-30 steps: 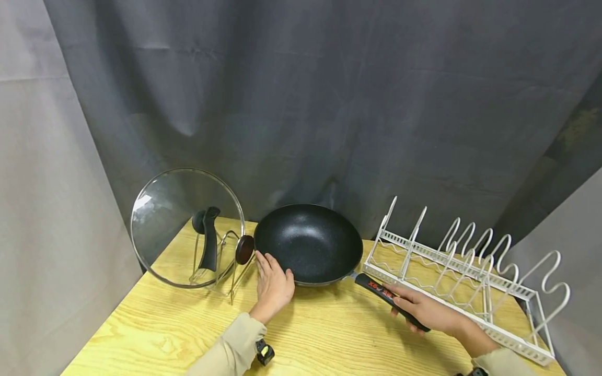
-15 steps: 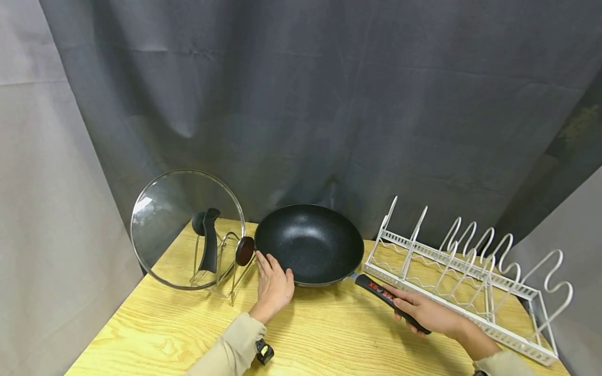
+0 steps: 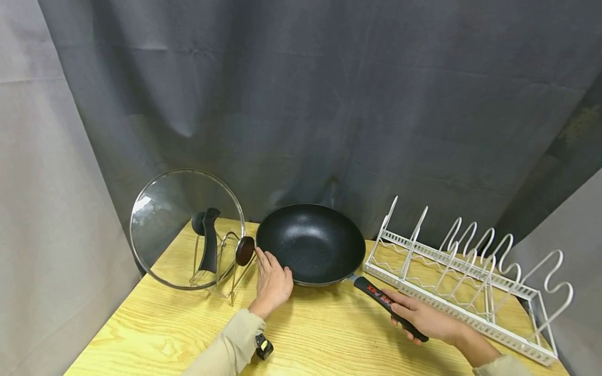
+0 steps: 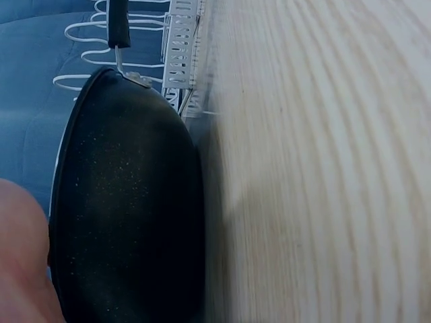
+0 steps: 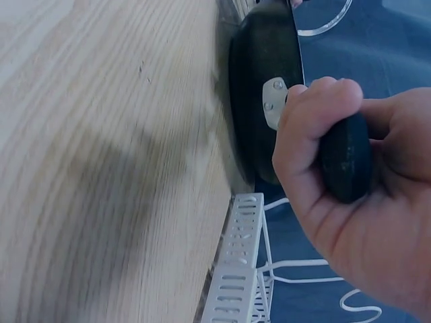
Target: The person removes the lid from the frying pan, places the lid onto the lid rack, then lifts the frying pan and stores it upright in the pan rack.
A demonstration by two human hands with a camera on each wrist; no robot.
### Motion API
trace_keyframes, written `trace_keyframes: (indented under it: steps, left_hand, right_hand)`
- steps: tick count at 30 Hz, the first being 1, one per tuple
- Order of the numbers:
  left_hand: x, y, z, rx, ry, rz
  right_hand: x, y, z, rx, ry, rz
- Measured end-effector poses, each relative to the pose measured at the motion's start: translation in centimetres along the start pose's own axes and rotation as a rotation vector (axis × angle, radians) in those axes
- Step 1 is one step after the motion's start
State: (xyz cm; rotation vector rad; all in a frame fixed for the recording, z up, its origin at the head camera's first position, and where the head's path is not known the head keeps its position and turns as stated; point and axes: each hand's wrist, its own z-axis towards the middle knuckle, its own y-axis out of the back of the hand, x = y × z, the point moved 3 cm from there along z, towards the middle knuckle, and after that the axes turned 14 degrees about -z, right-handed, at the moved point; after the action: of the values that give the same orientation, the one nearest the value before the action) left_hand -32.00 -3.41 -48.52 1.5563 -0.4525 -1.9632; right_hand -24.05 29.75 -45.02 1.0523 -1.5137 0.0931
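Note:
A black wok (image 3: 310, 243) stands on the wooden table in the head view, its dark inside facing up. Curled fingers of my right hand (image 3: 420, 316) grip its long black handle (image 3: 369, 290), which points toward the front right. The right wrist view shows that hand (image 5: 357, 182) wrapped around the handle. My left hand (image 3: 274, 282) lies with extended fingers at the wok's near left rim. Seen from the left wrist, the hand (image 4: 23, 256) is right beside the rim of the wok (image 4: 128, 195).
Left of the wok, a glass lid (image 3: 164, 235) with a black handle stands upright in a wire stand (image 3: 232, 284), beside a dark round knob (image 3: 245, 250). A white wire rack (image 3: 437, 297) stands close on the right. A grey curtain (image 3: 301, 104) hangs behind the wooden table (image 3: 155, 334).
The wok has shifted very slightly to the right, and its handle end has dipped a little toward the front. Both hands keep their places on it.

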Motion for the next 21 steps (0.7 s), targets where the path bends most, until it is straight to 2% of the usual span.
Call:
trace_keyframes:
  steps: [6, 11, 17, 21]
  left_hand:
    - [0.1, 0.0, 0.5, 0.009, 0.017, -0.037]
    - [0.3, -0.1, 0.9, 0.015, -0.001, -0.061]
    - [0.6, 0.0, 1.5, 0.048, -0.01, -0.089]
    - [0.6, 0.2, 1.9, 0.078, 0.006, -0.104]
  right_hand:
    - [0.6, -0.7, 0.0, 0.03, -0.025, 0.081]
    - [0.8, -1.4, -0.1, 0.038, 0.016, 0.113]
    - [1.2, -2.3, 0.0, 0.018, 0.031, 0.098]
    - [1.6, -2.9, 0.0, 0.0, 0.009, 0.092]
